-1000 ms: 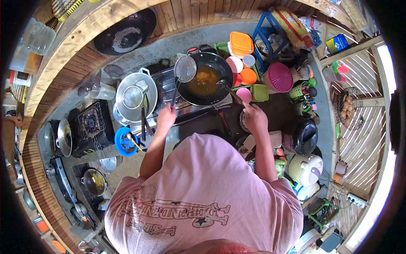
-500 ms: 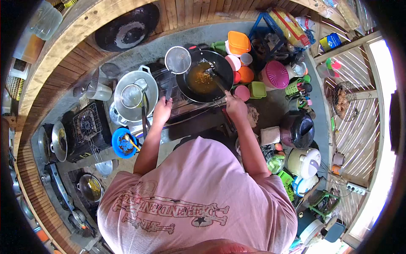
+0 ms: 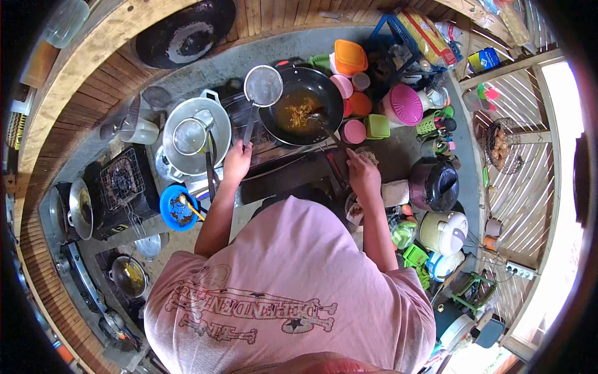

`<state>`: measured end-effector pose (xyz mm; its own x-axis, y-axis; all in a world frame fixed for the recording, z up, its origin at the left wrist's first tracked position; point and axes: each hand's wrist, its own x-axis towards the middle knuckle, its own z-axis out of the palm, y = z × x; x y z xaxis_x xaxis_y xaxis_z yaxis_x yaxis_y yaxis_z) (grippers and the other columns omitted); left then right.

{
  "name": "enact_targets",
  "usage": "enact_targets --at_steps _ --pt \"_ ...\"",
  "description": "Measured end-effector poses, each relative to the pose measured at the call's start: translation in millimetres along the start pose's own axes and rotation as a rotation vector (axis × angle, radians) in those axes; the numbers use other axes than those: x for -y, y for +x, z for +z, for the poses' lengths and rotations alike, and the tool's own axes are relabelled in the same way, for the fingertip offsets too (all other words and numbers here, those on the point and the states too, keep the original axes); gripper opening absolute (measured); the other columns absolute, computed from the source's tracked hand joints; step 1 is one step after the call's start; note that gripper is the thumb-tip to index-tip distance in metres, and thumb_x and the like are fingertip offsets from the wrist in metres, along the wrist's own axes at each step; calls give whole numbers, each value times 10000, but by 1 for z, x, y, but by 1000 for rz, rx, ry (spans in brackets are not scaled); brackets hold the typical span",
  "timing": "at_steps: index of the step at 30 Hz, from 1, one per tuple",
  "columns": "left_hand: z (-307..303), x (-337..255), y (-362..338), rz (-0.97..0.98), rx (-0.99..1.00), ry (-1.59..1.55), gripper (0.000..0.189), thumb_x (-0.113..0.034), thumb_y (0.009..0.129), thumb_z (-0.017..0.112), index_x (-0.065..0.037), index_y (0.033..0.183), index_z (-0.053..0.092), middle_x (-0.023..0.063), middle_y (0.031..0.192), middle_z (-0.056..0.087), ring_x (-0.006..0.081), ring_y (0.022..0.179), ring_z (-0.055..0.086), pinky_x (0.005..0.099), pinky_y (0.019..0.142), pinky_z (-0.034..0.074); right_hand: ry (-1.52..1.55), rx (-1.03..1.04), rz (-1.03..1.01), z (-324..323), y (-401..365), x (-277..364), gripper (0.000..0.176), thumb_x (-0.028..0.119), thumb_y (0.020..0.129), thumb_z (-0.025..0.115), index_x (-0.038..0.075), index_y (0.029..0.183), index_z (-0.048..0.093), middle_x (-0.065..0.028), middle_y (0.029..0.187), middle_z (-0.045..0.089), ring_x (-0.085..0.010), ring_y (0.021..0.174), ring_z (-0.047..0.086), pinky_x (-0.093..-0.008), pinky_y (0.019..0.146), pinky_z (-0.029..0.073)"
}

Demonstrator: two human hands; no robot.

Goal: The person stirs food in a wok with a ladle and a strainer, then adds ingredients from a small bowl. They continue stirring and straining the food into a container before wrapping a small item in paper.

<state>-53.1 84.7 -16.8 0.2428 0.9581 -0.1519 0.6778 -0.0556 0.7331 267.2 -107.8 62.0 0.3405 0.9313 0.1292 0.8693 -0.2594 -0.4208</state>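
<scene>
My left hand (image 3: 237, 161) is closed round the handle of a round mesh strainer (image 3: 263, 86), whose bowl hangs at the left rim of a black wok (image 3: 327, 87). Golden-brown shredded pieces (image 3: 302, 114) lie in the oil inside the wok. In my right hand (image 3: 362, 171) is the handle of a spatula (image 3: 333, 135); its head dips among the pieces at the wok's right side. To the left stands a large silver pot (image 3: 219, 115) with a second strainer (image 3: 190, 136) and a long-handled utensil resting over it.
A blue bowl (image 3: 171, 218) with dark contents and a spoon sits left of my left arm. Plastic containers, including an orange-lidded tub (image 3: 351, 56) and a pink-lidded one (image 3: 403, 105), crowd the right. A dark pot (image 3: 434, 187) and a rice cooker (image 3: 443, 234) stand beyond my right arm.
My right hand has shifted right and toward my body with the spatula. The pieces in the wok now show more gathered near its middle. My left hand and strainer have barely moved.
</scene>
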Motion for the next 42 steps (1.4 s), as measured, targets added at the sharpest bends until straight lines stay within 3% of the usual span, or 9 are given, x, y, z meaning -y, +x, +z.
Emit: enact_targets --at_steps 2,5,7,9,15,21,31,40,42 --pt "1 1 1 -37 40 7 339 -330 984 543 5 983 591 281 797 640 486 825 622 552 706 451 0 -96 -29 -3 -5 -6 329 172 908 638 177 1235 679 -137 893 661 -359 783 666 -470 657 535" --pt "7 8 6 24 -17 11 318 -316 982 588 0 956 586 200 713 616 372 664 612 462 620 442 43 -82 27 -14 -5 -1 329 164 924 619 170 1248 671 -146 949 684 -355 845 673 -448 698 540" --pt "2 1 7 -16 38 -11 344 -345 991 537 -5 983 589 271 784 637 477 801 624 541 692 453 71 -94 58 -9 -3 -7 325 168 932 613 163 1252 667 -153 972 691 -361 871 673 -446 724 540" --pt "6 5 10 -1 34 -5 347 -351 993 534 -9 990 593 265 791 640 473 805 625 537 693 455 181 -50 200 1 4 -14 320 166 949 602 142 1264 654 -179 1040 696 -390 948 664 -446 799 531" --pt "0 -9 12 -7 38 -35 347 -356 996 533 -18 1014 610 248 828 653 451 817 635 512 697 462 272 -68 196 30 45 -29 328 172 972 568 82 1282 626 -210 1122 682 -403 1072 637 -442 912 499" --pt "1 -13 14 -38 12 -26 322 -330 994 549 -22 1043 628 213 827 665 407 802 649 478 695 467 345 -60 -40 81 83 -68 341 209 970 579 80 1282 619 -203 1156 674 -379 1095 633 -441 930 493" --pt "3 -14 5 2 -65 -65 298 -311 985 565 -20 1006 624 184 755 629 338 710 626 434 651 452 269 25 4 98 90 -97 366 209 939 619 98 1288 617 -226 1120 673 -386 1076 632 -456 928 496" --pt "5 -11 10 -43 -61 -68 310 -319 983 570 -9 975 593 183 722 609 350 672 601 444 626 435 236 14 94 91 83 -95 369 207 907 651 55 1243 629 -193 1150 676 -383 1105 621 -439 953 491" --pt "5 -12 12 -43 -53 -64 310 -320 984 569 -11 981 594 183 724 609 350 675 602 441 630 437 202 23 83 94 80 -100 420 254 929 624 104 1319 582 -212 1160 662 -386 1099 625 -466 930 506"
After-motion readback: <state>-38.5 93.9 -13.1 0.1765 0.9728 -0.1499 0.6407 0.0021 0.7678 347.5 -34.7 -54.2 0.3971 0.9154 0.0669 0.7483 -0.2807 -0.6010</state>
